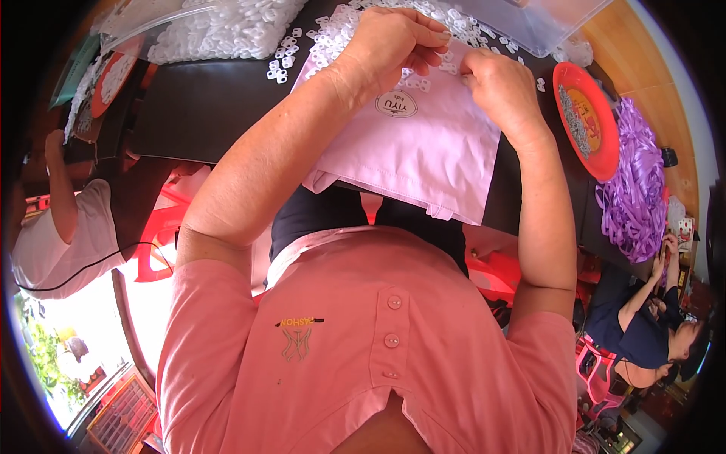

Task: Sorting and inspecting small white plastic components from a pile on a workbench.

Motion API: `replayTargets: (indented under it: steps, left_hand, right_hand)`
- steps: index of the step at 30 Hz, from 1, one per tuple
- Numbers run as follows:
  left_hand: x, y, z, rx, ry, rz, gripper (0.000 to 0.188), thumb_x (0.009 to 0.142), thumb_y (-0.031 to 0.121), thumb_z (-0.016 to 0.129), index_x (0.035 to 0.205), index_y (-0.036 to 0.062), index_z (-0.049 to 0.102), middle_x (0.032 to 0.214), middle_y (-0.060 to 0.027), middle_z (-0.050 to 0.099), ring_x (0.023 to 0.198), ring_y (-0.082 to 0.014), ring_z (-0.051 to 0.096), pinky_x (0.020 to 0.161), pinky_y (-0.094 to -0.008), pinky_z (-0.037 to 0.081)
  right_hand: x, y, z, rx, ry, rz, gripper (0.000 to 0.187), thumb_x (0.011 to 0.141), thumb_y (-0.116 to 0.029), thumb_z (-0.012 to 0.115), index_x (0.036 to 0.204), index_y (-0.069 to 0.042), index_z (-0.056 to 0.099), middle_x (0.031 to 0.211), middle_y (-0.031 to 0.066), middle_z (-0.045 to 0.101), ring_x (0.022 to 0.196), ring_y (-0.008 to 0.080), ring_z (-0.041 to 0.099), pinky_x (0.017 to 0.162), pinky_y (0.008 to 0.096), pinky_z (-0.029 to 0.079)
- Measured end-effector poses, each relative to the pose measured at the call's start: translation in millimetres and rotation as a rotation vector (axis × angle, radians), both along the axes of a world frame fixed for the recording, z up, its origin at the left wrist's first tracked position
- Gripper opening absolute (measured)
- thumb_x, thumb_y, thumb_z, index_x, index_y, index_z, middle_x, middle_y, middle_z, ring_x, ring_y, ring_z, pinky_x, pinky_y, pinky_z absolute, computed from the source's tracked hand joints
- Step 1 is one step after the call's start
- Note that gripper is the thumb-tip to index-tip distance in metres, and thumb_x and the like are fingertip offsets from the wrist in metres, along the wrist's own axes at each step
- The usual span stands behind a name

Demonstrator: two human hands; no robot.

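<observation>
Over the pink cloth [408, 159]: left hand [397, 45] and right hand [503, 85], fingers curled—grip contents cannot be told. Loose white pieces [331, 36] remain heaped along its far edge—completed count indeterminable.

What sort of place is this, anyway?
Probably a small workshop for handwork: loose white pieces are strewn over the dark table, a red dish holds small grey parts, and a big tangle of purple ribbon lies nearby.
</observation>
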State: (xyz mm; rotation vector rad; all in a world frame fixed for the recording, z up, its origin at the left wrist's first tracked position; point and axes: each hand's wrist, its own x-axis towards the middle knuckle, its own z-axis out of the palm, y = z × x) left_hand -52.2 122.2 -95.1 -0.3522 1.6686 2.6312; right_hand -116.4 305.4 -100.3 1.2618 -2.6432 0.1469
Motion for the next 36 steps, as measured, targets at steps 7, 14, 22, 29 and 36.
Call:
replayTargets:
  steps: [7, 14, 22, 29, 36]
  left_hand:
    - [-3.1, -4.1, -7.1, 0.045, 0.012, -0.031, 0.006, 0.085, 0.002, 0.064, 0.089, -0.0027, 0.064, 0.071, -0.0094, 0.063, 0.055, -0.0152, 0.057, 0.049, -0.0255, 0.045]
    - [-2.7, 1.9, -6.8, -0.098, 0.098, 0.029, 0.012, 0.08, -0.001, 0.066, 0.091, -0.0053, 0.068, 0.072, -0.0119, 0.066, 0.057, -0.0167, 0.061, 0.048, -0.0282, 0.049]
    - [4.4, 5.2, -1.5, -0.166, 0.119, -0.013, 0.017, 0.086, 0.003, 0.064, 0.101, -0.0055, 0.066, 0.082, -0.0094, 0.065, 0.067, -0.0144, 0.062, 0.059, -0.0259, 0.051]
    - [2.7, 4.7, -3.9, -0.122, 0.136, -0.045, 0.015, 0.086, 0.001, 0.064, 0.098, -0.0069, 0.064, 0.083, -0.0116, 0.066, 0.069, -0.0168, 0.064, 0.059, -0.0279, 0.052]
    - [4.6, 6.1, -1.5, -0.139, 0.158, -0.025, 0.013, 0.085, 0.001, 0.065, 0.096, -0.007, 0.063, 0.081, -0.0115, 0.065, 0.069, -0.017, 0.065, 0.055, -0.0287, 0.052]
  right_hand:
    - [5.5, -5.7, -0.7, 0.053, 0.058, -0.039, 0.008, 0.083, -0.01, 0.058, 0.085, -0.004, 0.064, 0.09, 0.0137, 0.067, 0.083, 0.0358, 0.064, 0.072, 0.046, 0.05]
    - [-6.0, 2.6, 11.7, -0.56, -0.528, -0.01, 0.009, 0.082, -0.009, 0.063, 0.085, 0.0, 0.063, 0.075, 0.0083, 0.065, 0.065, 0.0176, 0.062, 0.062, 0.0301, 0.048]
    - [1.2, -1.0, 17.8, -0.948, -0.932, 0.077, 0.008, 0.087, -0.009, 0.062, 0.089, -0.001, 0.064, 0.078, 0.0027, 0.064, 0.07, 0.0098, 0.059, 0.064, 0.0228, 0.045]
    - [6.1, -5.2, 15.7, -0.917, -0.826, 0.077, 0.009, 0.088, -0.003, 0.06, 0.095, 0.0, 0.064, 0.082, 0.0024, 0.064, 0.072, 0.0094, 0.06, 0.068, 0.0235, 0.049]
    - [10.2, -8.6, 15.1, -0.917, -0.71, 0.101, 0.013, 0.087, 0.002, 0.058, 0.099, 0.002, 0.064, 0.083, 0.0037, 0.065, 0.076, 0.0094, 0.061, 0.07, 0.0247, 0.053]
